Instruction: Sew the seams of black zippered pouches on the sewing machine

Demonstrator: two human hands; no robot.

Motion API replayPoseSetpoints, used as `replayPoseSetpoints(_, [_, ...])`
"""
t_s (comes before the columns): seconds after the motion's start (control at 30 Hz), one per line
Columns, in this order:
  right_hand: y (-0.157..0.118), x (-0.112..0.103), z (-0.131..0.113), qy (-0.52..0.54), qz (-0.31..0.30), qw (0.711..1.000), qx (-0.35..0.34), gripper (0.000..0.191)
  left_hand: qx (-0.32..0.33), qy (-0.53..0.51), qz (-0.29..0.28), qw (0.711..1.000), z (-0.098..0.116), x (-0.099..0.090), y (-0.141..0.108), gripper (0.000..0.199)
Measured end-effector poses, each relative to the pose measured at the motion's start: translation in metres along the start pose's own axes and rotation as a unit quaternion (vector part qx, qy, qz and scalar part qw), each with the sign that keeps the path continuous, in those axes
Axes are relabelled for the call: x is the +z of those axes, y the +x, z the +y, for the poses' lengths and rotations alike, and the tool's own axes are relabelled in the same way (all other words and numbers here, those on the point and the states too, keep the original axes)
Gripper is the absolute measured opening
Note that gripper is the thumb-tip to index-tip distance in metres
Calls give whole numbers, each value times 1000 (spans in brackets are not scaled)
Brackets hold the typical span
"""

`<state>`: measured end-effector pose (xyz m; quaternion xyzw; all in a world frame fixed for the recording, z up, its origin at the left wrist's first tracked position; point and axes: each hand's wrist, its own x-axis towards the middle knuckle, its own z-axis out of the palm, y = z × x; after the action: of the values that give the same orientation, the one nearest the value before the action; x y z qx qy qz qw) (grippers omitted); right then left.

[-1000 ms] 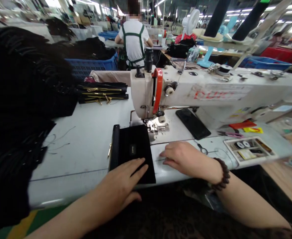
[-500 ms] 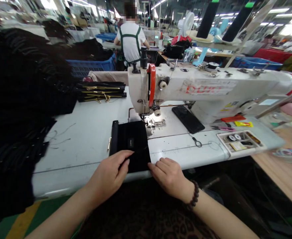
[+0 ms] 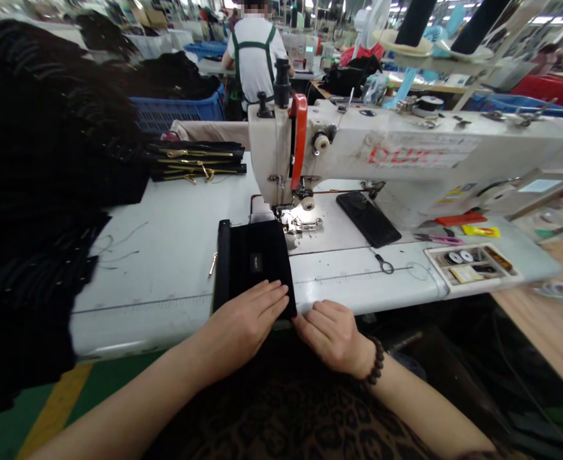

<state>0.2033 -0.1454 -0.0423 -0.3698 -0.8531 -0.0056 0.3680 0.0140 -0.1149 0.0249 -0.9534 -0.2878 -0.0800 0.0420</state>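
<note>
A black fabric pouch [image 3: 243, 239] lies on the sewing table by the presser foot of the sewing machine [image 3: 348, 150]. It bears a small dark label [image 3: 255, 262], and a gold zipper pull [image 3: 213, 264] hangs at its left edge. My left hand [image 3: 250, 316] rests flat on the pouch's near part, fingers stretched toward its right edge. At the near right corner, my right hand [image 3: 331, 335] pinches the fabric, its other fingers curled in. The pouch's far right corner is close to the needle area; whether it is under the foot I cannot tell.
A stack of black zippered pieces [image 3: 197, 160] sits at the back left. Dark fabric [image 3: 46, 191] is piled high on the left. On the right are a phone [image 3: 368, 219], pink-handled snips [image 3: 441, 239] and a bobbin tray [image 3: 473, 268]. A person [image 3: 257, 61] works ahead.
My left hand has gone from bent fingers at the pouch's near side to lying flat across it, further right. My right hand stays at the corner. The camera view has tilted down slightly.
</note>
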Motion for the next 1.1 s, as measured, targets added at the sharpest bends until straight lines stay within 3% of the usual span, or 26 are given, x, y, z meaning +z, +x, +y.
replayPoseSetpoints(0.33, [1,-2,1,22,10,1000,1,23,-2,29,-30,999,6,4,-1,34])
replayPoseSetpoints(0.5, [2,-2,1,29,16,999,9,23,3,48,1,999,11,6,-3,30])
replayPoseSetpoints(0.63, [-2,-3,1,25,17,998,53,26,-1,47,10,999,13,9,-4,32])
replayPoseSetpoints(0.77, [1,-5,2,3,-5,998,61,42,1,50,19,999,14,8,-3,32])
replayPoseSetpoints(0.9, [10,-12,3,16,-22,999,29,28,-13,53,23,998,13,2,-3,32])
replayPoseSetpoints(1.1, [17,-15,1,37,-42,998,37,15,-22,14,44,999,8,-6,-2,32])
